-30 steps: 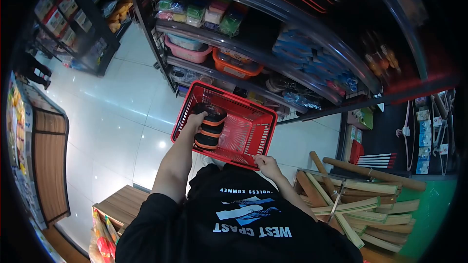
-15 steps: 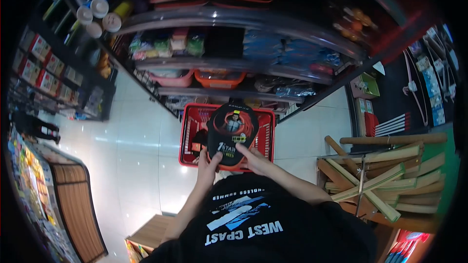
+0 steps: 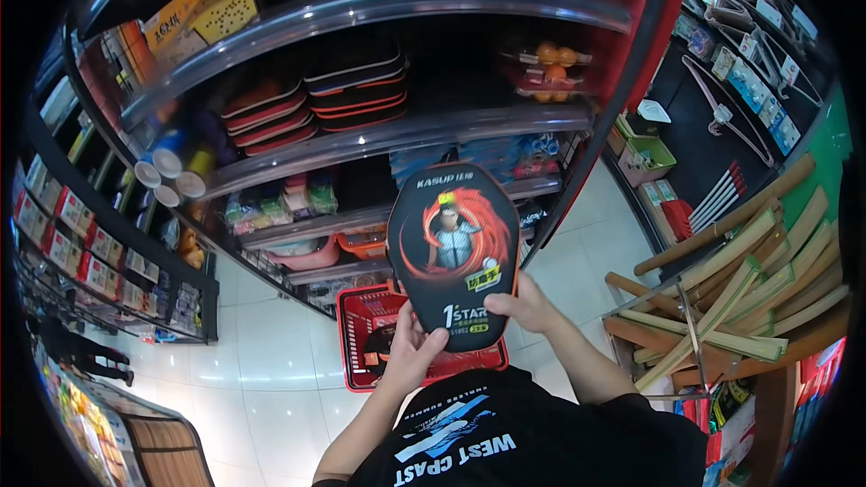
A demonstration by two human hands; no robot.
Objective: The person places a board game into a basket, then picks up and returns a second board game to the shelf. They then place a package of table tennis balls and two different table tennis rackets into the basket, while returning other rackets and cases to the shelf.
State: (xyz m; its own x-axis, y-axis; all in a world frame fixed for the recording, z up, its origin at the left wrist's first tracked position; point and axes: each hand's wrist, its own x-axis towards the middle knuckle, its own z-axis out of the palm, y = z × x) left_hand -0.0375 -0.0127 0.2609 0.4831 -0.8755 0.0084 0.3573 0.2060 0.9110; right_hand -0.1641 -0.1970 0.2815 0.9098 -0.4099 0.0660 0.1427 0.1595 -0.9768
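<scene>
Holding a black and orange case [image 3: 454, 248] upright in front of the shelves [image 3: 379, 140], a person grips it with both hands. The left hand [image 3: 413, 353] wraps the lower left edge, thumb pressed across the printed face, while the right hand [image 3: 526, 305] pinches the lower right edge between thumb and fingers. The case is raised above a red basket [image 3: 354, 353] on the floor at the shelves' foot. Similar cases [image 3: 354, 95] lie stacked on an upper shelf; wooden slats [image 3: 740, 293] lean at right.
</scene>
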